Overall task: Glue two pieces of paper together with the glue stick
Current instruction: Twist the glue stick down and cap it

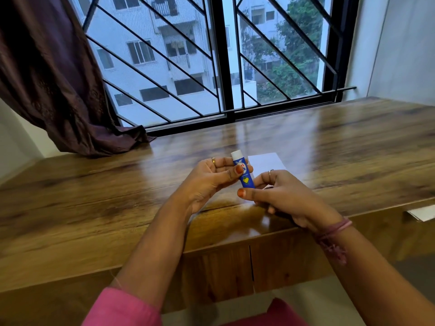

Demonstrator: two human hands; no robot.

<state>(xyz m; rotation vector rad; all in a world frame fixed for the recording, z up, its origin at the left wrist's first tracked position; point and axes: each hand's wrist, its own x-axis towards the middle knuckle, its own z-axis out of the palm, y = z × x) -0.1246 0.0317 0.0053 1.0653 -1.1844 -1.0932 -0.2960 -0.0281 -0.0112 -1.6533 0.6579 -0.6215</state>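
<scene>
The glue stick [243, 171], a blue tube with a white end uppermost, is held near upright above the middle of the desk [94, 196], closer to its front edge than to the window. The left hand [209, 182] grips the upper barrel, thumb across the label and fingers curled behind. The right hand [280, 194] pinches the lower end between thumb and curled fingers.

Step in hand, by judgement: readying the stick, either uncapping it or twisting the base. No glue is on paper yet.

The white paper [266, 164] lies flat just beyond the hands; whether it is one sheet or two cannot be told. The next move calls for exposed glue, then a lowering onto the paper.

Open desk extends left, right and toward the window frame [226, 67]. A curtain [54, 78] rests on the far-left corner, well apart.
</scene>
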